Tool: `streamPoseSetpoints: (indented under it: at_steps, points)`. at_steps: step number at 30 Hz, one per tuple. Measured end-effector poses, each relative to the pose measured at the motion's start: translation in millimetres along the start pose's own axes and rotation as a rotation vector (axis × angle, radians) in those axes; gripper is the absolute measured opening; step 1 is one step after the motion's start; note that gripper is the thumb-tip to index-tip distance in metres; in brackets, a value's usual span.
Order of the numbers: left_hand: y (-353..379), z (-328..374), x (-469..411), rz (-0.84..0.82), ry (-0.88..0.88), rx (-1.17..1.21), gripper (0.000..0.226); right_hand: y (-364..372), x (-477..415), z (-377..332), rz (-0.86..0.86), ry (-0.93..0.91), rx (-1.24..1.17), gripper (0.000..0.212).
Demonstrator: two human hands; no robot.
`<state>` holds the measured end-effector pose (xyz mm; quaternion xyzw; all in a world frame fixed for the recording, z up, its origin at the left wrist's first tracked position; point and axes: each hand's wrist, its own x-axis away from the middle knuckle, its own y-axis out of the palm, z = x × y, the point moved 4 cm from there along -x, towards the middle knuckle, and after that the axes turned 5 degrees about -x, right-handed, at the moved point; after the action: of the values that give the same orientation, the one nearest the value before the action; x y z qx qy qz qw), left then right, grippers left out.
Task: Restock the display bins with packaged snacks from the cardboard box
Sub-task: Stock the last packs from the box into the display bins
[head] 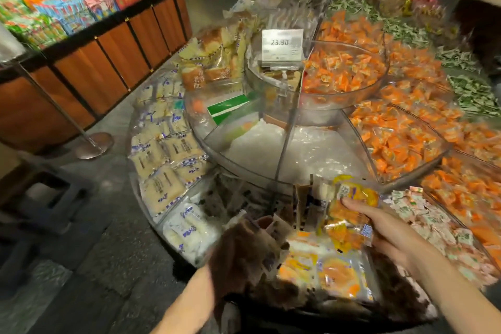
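A brown cardboard box (244, 255) sits low in front of me, blurred, with orange and yellow snack packets (333, 274) lying inside. My right hand (390, 233) grips a bunch of the same orange packets (349, 214) above the box, near the lowest ring of the round clear display bins (273, 179). The middle-ring bin (311, 154) straight ahead holds only crumpled clear plastic. My left forearm (195, 298) reaches to the box's left flap, and the hand itself is hidden behind that flap.
Other bins hold orange wrapped sweets (393, 141), pale blue-printed cakes (165, 154) and white-green sweets (433, 225). A price tag reading 23.90 (282, 45) stands on the top bowl. A wooden-fronted snack counter (108, 62) and a post base (93, 145) lie to the left across the aisle.
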<state>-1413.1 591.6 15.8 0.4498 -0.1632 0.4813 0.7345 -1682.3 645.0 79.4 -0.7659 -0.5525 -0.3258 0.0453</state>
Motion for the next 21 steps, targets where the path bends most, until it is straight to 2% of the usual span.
streamPoseSetpoints:
  at_steps: [2, 4, 7, 8, 10, 13, 14, 15, 17, 18, 19, 21]
  points:
    - [-5, 22, 17, -0.02, 0.081, -0.096, 0.039, 20, -4, 8, 0.023, -0.003, -0.039, 0.049]
    - [-18, 44, 22, 0.005, 0.159, -0.207, 0.013, 39, -9, 13, 0.056, -0.014, -0.078, 0.04]
    - [-43, 61, 19, -0.004, 0.114, -0.291, 0.057, 59, -14, 20, 0.095, -0.015, -0.117, 0.043]
    - [-48, 67, 23, -0.014, 0.073, -0.306, 0.058, 62, -15, 23, 0.107, -0.023, -0.127, 0.044]
    - [-61, 85, 27, -0.016, 0.038, -0.315, 0.044, 70, -13, 28, 0.114, -0.048, -0.156, 0.039]
    - [-86, 111, 15, 0.042, 0.103, -0.442, 0.033, 76, -7, 33, 0.134, -0.094, -0.173, 0.036]
    - [-91, 122, 8, 0.077, 0.159, -0.587, 0.033, 77, -4, 34, 0.145, -0.109, -0.161, 0.039]
    - [-100, 131, -5, 0.104, 0.28, -0.843, 0.031, 79, -1, 35, 0.163, -0.116, -0.15, 0.042]
    - [-96, 145, -21, 0.151, 0.674, -1.501, 0.021, 80, 3, 37, 0.189, -0.137, -0.152, 0.046]
    - [-88, 141, -26, 0.16, 0.859, -1.775, 0.025, 80, 6, 38, 0.197, -0.149, -0.157, 0.043]
    - [-77, 133, -29, 0.153, 0.956, -1.973, 0.037, 82, 10, 38, 0.204, -0.16, -0.165, 0.04]
    - [-52, 106, -32, 0.061, 0.924, -2.293, 0.056, 83, 17, 37, 0.22, -0.182, -0.181, 0.035]
